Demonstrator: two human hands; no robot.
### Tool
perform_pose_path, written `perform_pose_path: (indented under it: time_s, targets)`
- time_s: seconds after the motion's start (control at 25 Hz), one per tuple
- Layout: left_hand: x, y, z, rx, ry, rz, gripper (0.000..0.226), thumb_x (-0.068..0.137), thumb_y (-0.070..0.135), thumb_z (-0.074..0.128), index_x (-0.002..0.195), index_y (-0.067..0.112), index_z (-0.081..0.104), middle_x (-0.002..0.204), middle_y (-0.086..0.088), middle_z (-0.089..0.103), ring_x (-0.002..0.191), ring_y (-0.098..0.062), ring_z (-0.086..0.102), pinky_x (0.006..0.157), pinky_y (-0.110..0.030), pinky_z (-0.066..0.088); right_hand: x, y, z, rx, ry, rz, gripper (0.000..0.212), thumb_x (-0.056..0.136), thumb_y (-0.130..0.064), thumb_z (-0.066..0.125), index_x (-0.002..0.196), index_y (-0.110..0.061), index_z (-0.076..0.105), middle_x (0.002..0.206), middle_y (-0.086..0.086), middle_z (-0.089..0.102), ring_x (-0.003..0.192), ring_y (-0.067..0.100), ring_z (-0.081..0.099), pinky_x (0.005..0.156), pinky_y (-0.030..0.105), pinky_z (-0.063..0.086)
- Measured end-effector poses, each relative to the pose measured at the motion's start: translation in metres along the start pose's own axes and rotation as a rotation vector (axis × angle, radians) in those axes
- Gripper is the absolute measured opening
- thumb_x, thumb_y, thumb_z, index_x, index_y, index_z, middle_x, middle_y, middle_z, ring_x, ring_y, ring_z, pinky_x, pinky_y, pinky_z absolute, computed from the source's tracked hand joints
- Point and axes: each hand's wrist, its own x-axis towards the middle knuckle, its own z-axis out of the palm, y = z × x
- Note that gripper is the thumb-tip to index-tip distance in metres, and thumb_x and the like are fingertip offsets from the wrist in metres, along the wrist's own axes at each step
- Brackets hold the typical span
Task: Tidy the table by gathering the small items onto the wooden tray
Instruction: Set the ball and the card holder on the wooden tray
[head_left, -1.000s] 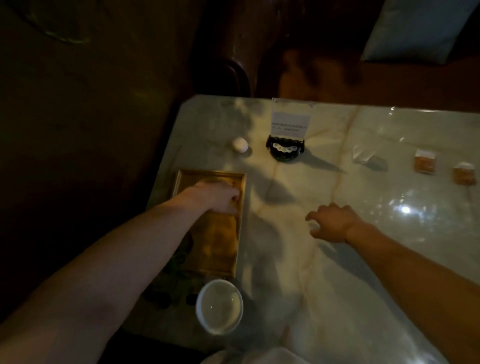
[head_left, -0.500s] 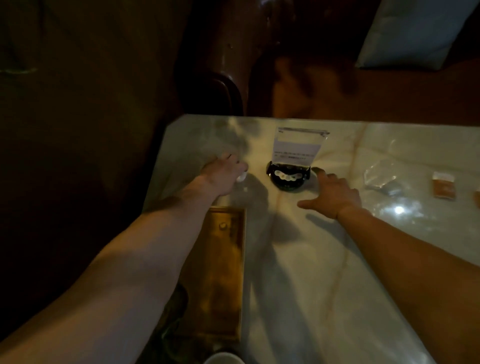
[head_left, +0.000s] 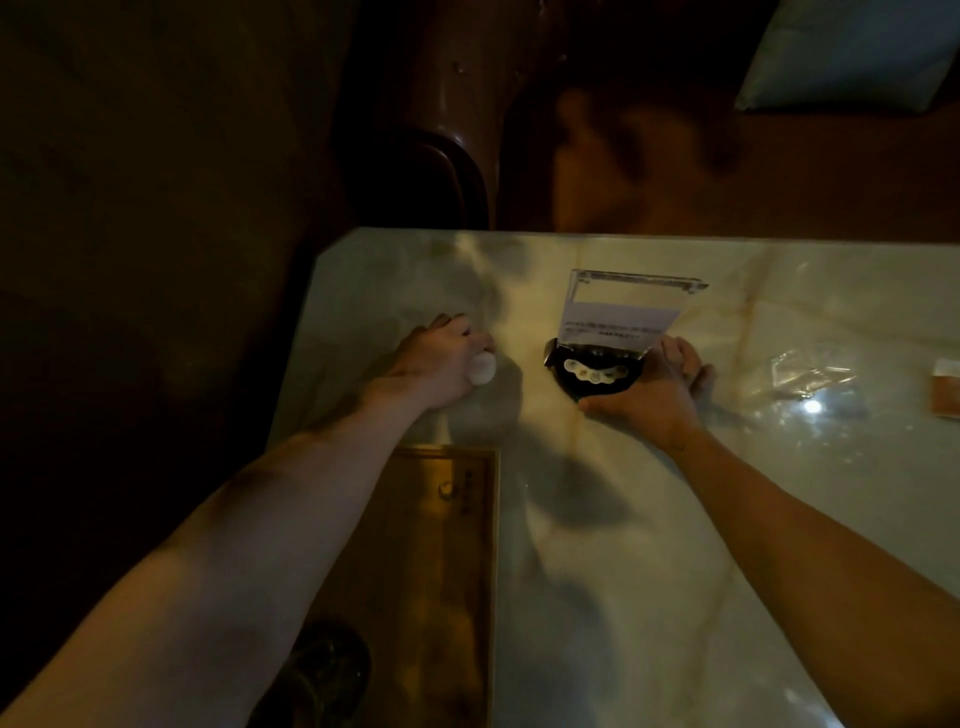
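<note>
The rectangular golden-brown wooden tray (head_left: 447, 561) lies along the near left edge of the pale, veined marble counter (head_left: 675, 571), partly covered by the left forearm; a small pale mark shows on its floor, too dim to identify. Beyond the tray's far end, the left hand (head_left: 434, 366) is curled shut around a small round white object (head_left: 482, 368), which pokes out between thumb and fingers just above the counter's surface. To the right of it stands a black round-based stand (head_left: 592, 371) with a row of pale beads on its front, carrying a clear acrylic sign holder (head_left: 621, 312) with a printed white card. The right hand (head_left: 652, 395) is cupped against the right side of that black base, fingers wrapped behind it and thumb along the near side, touching it; whether the grip is firm cannot be told. Farther right on the counter lie a crumpled clear plastic wrapper (head_left: 810, 371) and, at the picture's edge, a small orange-brown packet (head_left: 946, 389), both well apart from the tray. A dark round object (head_left: 327, 670) sits beside the tray's near left corner.
</note>
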Motion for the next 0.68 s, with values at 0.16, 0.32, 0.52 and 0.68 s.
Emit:
perform_pose_path:
  time_s: [0.16,0.32,0.52,0.68]
  targets:
    - [-0.003,-0.003,0.013,-0.117,0.05,-0.089,0.045,0.077,0.026,0.07,0.119,0.034,0.055,0.123,0.0,0.047,0.112,-0.028,0.046,0.088,-0.041,0.046,-0.001,0.008,0.004,-0.01,0.022,-0.029,0.097,0.052,-0.037,0.088,0.136,-0.02,0.04,0.137,0.002,0.044,0.137,0.026,0.032,0.116,0.048,0.025]
    - [-0.01,0.003,0.027,-0.151,0.103,-0.223,0.051,0.072,0.024,0.071,0.119,0.039,0.056,0.122,0.001,0.049,0.111,-0.026,0.049,0.09,-0.044,0.048,-0.001,0.003,0.004,-0.067,0.076,-0.033,0.094,0.05,-0.041,0.087,0.132,-0.02,0.046,0.135,0.003,0.047,0.138,0.026,0.027,0.118,0.045,0.021]
    - [-0.023,0.016,0.03,-0.144,0.076,-0.352,0.045,0.075,0.026,0.064,0.118,0.037,0.054,0.126,0.001,0.046,0.119,-0.024,0.044,0.095,-0.041,0.042,-0.014,0.001,-0.001,-0.117,0.121,-0.013,0.089,0.042,-0.049,0.083,0.122,-0.022,0.054,0.117,0.0,0.058,0.123,0.024,0.041,0.111,0.048,0.031]
    - [-0.041,0.027,0.031,-0.151,0.091,-0.363,0.043,0.076,0.02,0.065,0.116,0.033,0.055,0.124,0.001,0.045,0.119,-0.024,0.042,0.096,-0.037,0.042,-0.03,0.007,-0.007,-0.177,0.076,-0.021,0.088,0.04,-0.054,0.08,0.118,-0.021,0.055,0.114,0.0,0.061,0.12,0.026,0.046,0.107,0.045,0.034]
